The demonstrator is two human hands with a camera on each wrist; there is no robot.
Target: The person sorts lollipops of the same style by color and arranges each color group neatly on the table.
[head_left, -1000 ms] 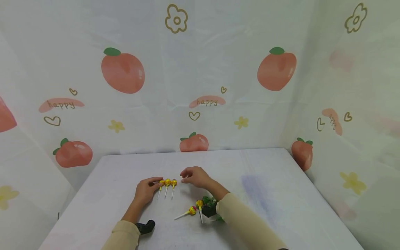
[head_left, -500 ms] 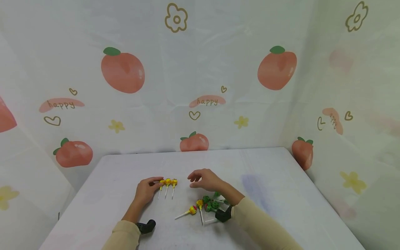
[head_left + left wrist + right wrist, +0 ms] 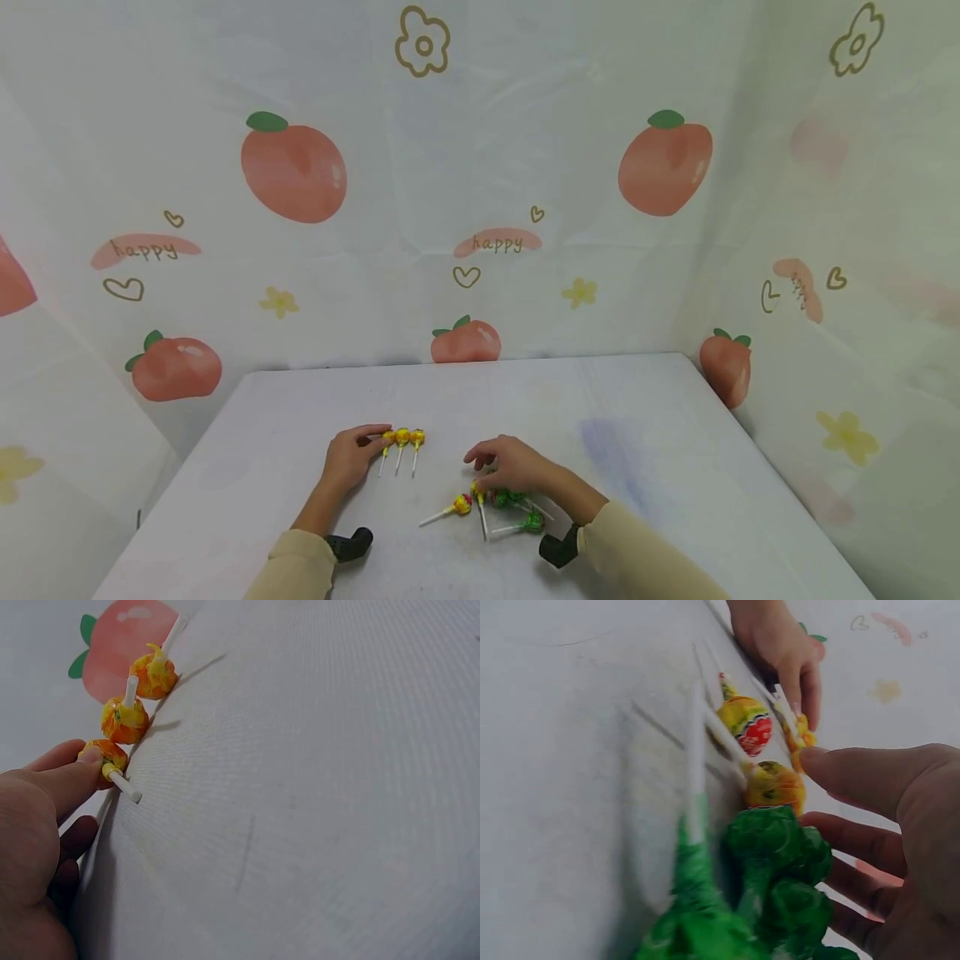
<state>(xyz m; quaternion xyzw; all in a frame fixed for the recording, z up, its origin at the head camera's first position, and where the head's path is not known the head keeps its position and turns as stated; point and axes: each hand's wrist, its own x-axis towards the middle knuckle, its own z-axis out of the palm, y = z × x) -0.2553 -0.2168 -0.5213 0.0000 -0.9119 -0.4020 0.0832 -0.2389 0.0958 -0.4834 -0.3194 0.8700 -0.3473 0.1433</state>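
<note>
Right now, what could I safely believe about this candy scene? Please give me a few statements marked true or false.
1. The left hand pinches a yellow lollipop. True.
2. The row of lollipops at that hand numbers five. False: it numbers three.
3. Green lollipops lie nearer the right hand than the left. True.
4. The right hand grips one of them. False: its thumb and fingers are apart and hold nothing.
5. The sleeves are beige. True.

five yellow lollipops (image 3: 402, 437), at least four green lollipops (image 3: 533, 522)
</note>
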